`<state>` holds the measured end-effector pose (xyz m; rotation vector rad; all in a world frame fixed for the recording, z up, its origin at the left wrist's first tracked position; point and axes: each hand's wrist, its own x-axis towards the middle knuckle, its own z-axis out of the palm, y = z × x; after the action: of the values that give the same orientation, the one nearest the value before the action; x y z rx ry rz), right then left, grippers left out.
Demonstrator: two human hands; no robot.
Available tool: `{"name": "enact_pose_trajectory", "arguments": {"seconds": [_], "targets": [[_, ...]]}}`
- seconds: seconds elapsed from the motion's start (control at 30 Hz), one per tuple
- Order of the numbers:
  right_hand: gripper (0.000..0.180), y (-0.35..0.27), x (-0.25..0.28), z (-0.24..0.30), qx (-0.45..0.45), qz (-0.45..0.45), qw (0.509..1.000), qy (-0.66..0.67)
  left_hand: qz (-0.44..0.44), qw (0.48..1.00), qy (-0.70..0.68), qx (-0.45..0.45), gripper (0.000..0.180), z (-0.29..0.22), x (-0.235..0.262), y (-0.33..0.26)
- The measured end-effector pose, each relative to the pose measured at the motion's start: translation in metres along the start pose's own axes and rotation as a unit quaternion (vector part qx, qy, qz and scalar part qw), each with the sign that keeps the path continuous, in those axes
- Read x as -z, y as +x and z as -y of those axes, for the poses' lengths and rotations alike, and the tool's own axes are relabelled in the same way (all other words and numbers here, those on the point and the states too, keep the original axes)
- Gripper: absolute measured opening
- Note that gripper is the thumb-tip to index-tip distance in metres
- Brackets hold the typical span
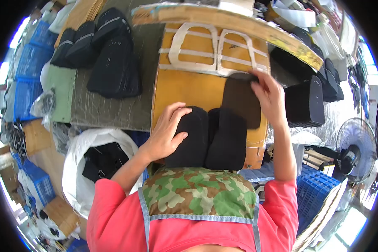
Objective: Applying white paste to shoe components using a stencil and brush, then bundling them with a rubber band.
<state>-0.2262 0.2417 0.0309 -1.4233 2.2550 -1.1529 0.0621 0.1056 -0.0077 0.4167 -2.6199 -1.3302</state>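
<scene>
My right hand (269, 94) pinches the upper right edge of a thin black rounded pad (242, 98), smeared by motion, over the right side of the yellow-brown board. In front of me lie two dark stacks side by side: a left black stack (193, 140) and a right black stack (227, 143), both with rounded corners. The lifted pad overlaps the top of the right one. My left hand (169, 132) rests along the left stack's outer edge, fingers and thumb apart, fingertips at its top corner. Two white outline shapes (197, 66) are fixed on the board (187, 88) beyond.
More black pad stacks stand at the left (115, 69) and right (304, 103). A wooden bar (222, 17) crosses the far side. Below left is a white sack (73, 168) with black pieces inside; at right are a fan (353, 149) and a blue crate (317, 197).
</scene>
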Motion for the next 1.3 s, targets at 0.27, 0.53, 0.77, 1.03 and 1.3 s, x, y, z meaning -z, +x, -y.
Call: {"name": "enact_pose_trajectory", "arguments": {"seconds": [0.27, 0.53, 0.77, 1.03, 1.3], "targets": [[0.026, 0.133, -0.056, -0.134, 0.082, -0.169, 0.96, -0.209, -0.104, 0.98, 0.141, -0.099, 0.047, -0.004, -0.019, -0.006], [0.058, 0.103, -0.084, -0.105, 0.137, -0.105, 0.956, -0.238, -0.069, 0.989, 0.121, -0.058, 0.035, -0.001, -0.011, -0.009], [0.07, 0.109, -0.091, -0.111, 0.062, -0.057, 0.962, -0.258, -0.043, 0.998, 0.018, -0.037, 0.044, -0.017, 0.006, -0.013], [0.058, 0.106, -0.082, -0.1, 0.099, -0.019, 0.964, -0.244, -0.182, 0.958, -0.22, 0.029, 0.051, -0.014, 0.038, 0.009], [0.073, 0.103, -0.079, -0.109, 0.115, 0.017, 0.958, -0.264, -0.154, 0.986, 0.021, -0.056, 0.041, 0.042, 0.059, 0.138]]}}
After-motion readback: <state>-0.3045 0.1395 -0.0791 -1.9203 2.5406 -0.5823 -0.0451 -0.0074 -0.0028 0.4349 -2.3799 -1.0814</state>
